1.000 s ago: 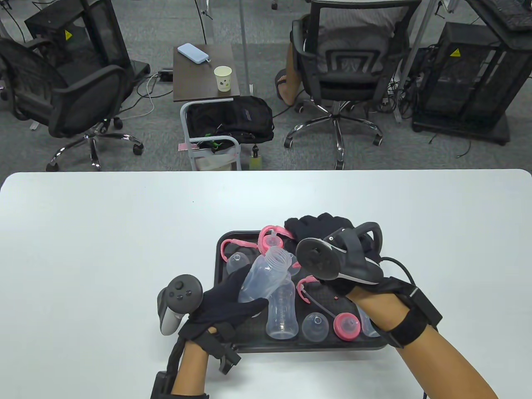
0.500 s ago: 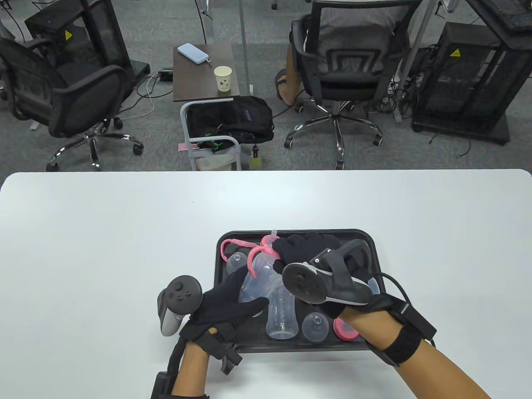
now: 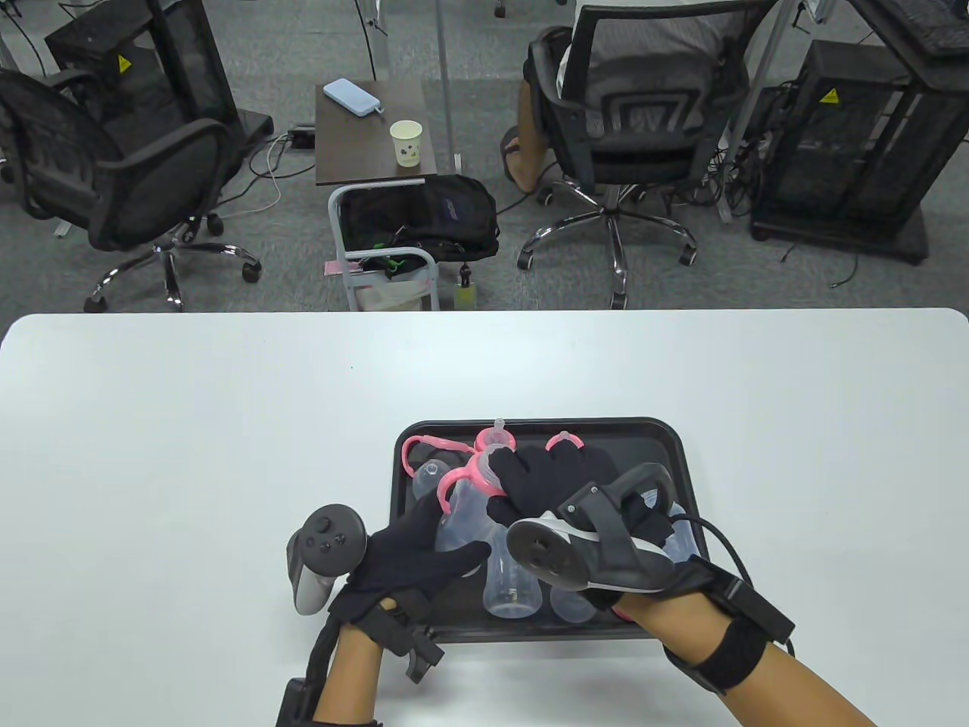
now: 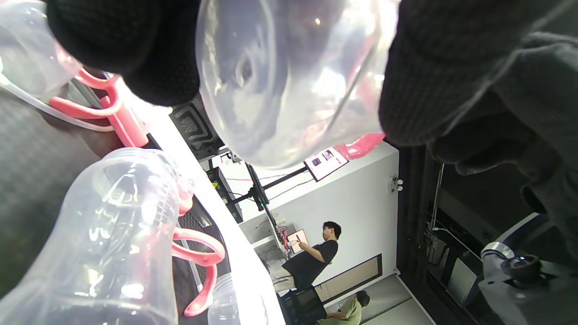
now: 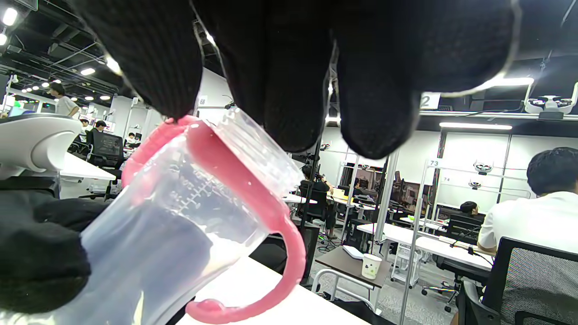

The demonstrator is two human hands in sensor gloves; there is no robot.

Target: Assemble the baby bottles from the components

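Ringing the bottle (image 3: 462, 522) neck, pink handle (image 3: 463, 482) meets right grip (image 3: 545, 485).

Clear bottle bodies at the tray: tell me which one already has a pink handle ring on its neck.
The tilted bottle gripped by the left hand, its pink handle ring under the right hand. The upright bottle beside it has a bare neck.

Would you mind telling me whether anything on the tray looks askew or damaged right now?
Nothing looks damaged or spilled. The black tray holds loose parts lying jumbled, which fits unassembled stock. The clear bottle is tilted only because the left hand holds it while the right hand seats the pink handle ring on its neck.
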